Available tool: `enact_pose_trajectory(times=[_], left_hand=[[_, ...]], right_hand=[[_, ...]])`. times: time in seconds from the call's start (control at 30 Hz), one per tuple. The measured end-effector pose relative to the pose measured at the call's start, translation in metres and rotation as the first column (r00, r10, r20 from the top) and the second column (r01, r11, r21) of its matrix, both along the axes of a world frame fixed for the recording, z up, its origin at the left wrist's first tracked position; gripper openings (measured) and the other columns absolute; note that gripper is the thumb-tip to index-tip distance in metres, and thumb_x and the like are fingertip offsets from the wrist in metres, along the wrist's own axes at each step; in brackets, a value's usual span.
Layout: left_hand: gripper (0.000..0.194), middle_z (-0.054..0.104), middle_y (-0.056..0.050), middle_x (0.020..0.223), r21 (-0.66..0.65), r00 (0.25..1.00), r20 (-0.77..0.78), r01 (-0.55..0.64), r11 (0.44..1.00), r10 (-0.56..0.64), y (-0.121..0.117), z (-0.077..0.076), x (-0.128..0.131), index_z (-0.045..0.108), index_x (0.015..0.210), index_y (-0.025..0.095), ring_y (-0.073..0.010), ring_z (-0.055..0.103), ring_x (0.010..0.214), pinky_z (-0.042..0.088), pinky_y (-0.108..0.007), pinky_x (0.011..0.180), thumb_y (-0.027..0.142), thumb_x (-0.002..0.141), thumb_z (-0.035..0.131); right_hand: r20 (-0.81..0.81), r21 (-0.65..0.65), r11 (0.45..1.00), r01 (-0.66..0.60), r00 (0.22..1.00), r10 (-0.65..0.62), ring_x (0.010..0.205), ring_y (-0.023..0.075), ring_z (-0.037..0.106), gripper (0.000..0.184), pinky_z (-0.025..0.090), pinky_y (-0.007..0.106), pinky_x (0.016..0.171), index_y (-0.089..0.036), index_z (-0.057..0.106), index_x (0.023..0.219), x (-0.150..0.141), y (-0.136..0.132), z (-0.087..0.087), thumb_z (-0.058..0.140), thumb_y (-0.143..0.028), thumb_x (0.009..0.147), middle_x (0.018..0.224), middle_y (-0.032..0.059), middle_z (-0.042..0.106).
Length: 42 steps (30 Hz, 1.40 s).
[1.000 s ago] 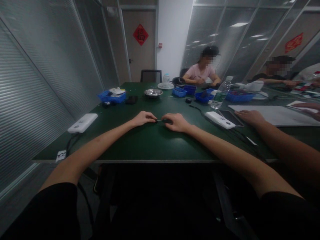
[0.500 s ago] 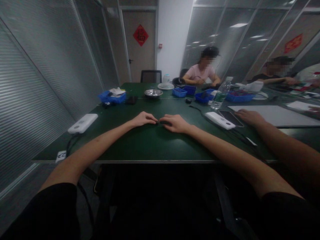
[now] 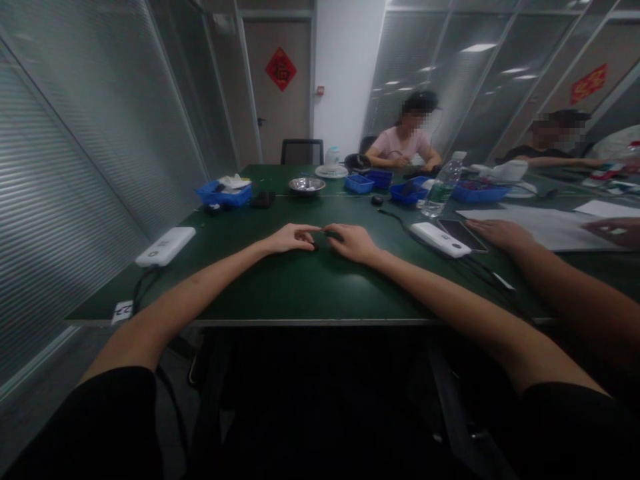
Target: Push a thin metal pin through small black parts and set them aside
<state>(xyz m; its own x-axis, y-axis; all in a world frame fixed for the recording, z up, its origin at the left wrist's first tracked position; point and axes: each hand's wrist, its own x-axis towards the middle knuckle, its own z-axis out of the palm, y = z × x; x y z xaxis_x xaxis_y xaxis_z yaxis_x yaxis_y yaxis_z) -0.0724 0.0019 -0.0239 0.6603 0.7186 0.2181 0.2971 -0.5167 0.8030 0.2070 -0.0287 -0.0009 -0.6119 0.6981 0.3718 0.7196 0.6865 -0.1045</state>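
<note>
My left hand (image 3: 293, 237) and my right hand (image 3: 353, 241) rest close together on the dark green table (image 3: 300, 287), fingertips almost meeting. Both are pinched on a small dark object (image 3: 327, 234) between them, too small and dim to name. My forearms stretch forward from the near table edge.
A white device (image 3: 165, 246) with a cable lies at the left edge. A second white device (image 3: 439, 239) and a phone (image 3: 463, 235) lie to the right under a neighbour's hand (image 3: 501, 233). Blue trays (image 3: 223, 193), a steel bowl (image 3: 307, 185) and a water bottle (image 3: 442, 186) stand farther back. Other people sit at the far end.
My fingertips have shifted slightly upward and closer around the small dark object. The neighbour's hand stays by the phone; another hand has come in at the far right.
</note>
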Motion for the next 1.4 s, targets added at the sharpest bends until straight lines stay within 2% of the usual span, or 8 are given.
enact_pose_trajectory(times=[0.1,0.2,0.3,0.4,0.6,0.83,1.07,1.4], left_hand=[[0.071,0.078,-0.012,0.110,0.044,1.000,-0.028,0.003,0.999,-0.001,-0.001,0.001,0.000,0.063,0.144,0.020,-0.0234,0.073,0.098,0.055,-0.038,0.088,0.050,0.082,0.082],[0.050,0.075,-0.012,0.114,0.135,0.998,-0.058,-0.016,0.991,0.024,-0.005,0.002,0.000,0.076,0.121,0.020,-0.0239,0.072,0.099,0.055,-0.038,0.089,0.054,0.085,0.077],[0.038,0.071,-0.013,0.125,0.264,0.994,-0.090,-0.042,0.963,0.068,-0.008,0.003,0.006,0.079,0.105,0.020,-0.0267,0.067,0.112,0.051,-0.041,0.097,0.054,0.090,0.072],[0.035,0.068,-0.012,0.133,0.375,0.986,-0.139,-0.038,0.926,0.096,-0.011,0.002,0.016,0.076,0.111,0.021,-0.0280,0.060,0.126,0.044,-0.043,0.109,0.051,0.097,0.065],[0.036,0.072,-0.008,0.128,0.486,0.950,-0.282,0.019,0.874,0.136,-0.007,0.003,0.019,0.069,0.128,0.024,-0.0238,0.064,0.120,0.044,-0.040,0.108,0.046,0.104,0.054],[0.036,0.072,-0.010,0.125,0.594,0.844,-0.359,-0.123,0.795,0.399,0.018,0.008,-0.041,0.069,0.127,0.022,-0.0263,0.065,0.114,0.048,-0.040,0.101,0.045,0.104,0.052],[0.031,0.074,-0.015,0.118,0.659,0.622,-0.356,-0.362,0.659,0.697,0.039,0.005,-0.117,0.074,0.117,0.017,-0.0306,0.065,0.112,0.048,-0.041,0.100,0.037,0.100,0.057],[0.032,0.073,-0.013,0.127,0.626,0.368,-0.264,-0.637,0.449,0.891,0.046,0.001,-0.186,0.076,0.122,0.021,-0.0347,0.063,0.121,0.047,-0.047,0.107,0.032,0.093,0.067]], right_hand=[[-0.007,-0.018,0.990,0.139,0.990,-0.139,0.096,0.0287,0.073,0.038,0.050,0.034,0.081,-0.024,0.066,0.133,0.001,0.006,-0.002,0.052,-0.040,0.102,0.113,0.0097,0.078],[-0.005,-0.040,0.969,0.244,0.970,-0.244,0.091,0.0301,0.073,0.038,0.050,0.035,0.077,-0.025,0.069,0.130,0.002,0.009,-0.002,0.053,-0.042,0.101,0.107,0.0110,0.079],[0.004,-0.057,0.948,0.312,0.950,-0.312,0.092,0.0307,0.073,0.038,0.051,0.035,0.076,-0.025,0.070,0.129,0.002,0.009,-0.002,0.054,-0.044,0.101,0.108,0.0121,0.079],[0.019,-0.069,0.935,0.347,0.938,-0.347,0.095,0.0309,0.073,0.038,0.051,0.034,0.077,-0.026,0.071,0.130,0.001,0.009,-0.001,0.055,-0.045,0.100,0.109,0.0121,0.079],[0.048,-0.091,0.930,0.357,0.934,-0.354,0.098,0.0302,0.072,0.039,0.051,0.034,0.082,-0.028,0.069,0.133,-0.001,0.007,0.002,0.056,-0.046,0.100,0.113,0.0109,0.079],[0.068,-0.109,0.938,0.329,0.944,-0.323,0.093,0.0291,0.072,0.040,0.049,0.033,0.077,-0.027,0.069,0.134,0.000,0.006,0.003,0.053,-0.046,0.102,0.108,0.0111,0.079],[0.068,-0.121,0.944,0.308,0.951,-0.302,0.090,0.0285,0.072,0.040,0.049,0.033,0.075,-0.026,0.069,0.134,0.001,0.007,0.004,0.054,-0.045,0.101,0.108,0.0113,0.079],[0.070,-0.118,0.948,0.296,0.955,-0.289,0.086,0.0272,0.071,0.039,0.047,0.031,0.071,-0.026,0.069,0.132,0.001,0.005,0.006,0.055,-0.044,0.101,0.105,0.0112,0.079]])
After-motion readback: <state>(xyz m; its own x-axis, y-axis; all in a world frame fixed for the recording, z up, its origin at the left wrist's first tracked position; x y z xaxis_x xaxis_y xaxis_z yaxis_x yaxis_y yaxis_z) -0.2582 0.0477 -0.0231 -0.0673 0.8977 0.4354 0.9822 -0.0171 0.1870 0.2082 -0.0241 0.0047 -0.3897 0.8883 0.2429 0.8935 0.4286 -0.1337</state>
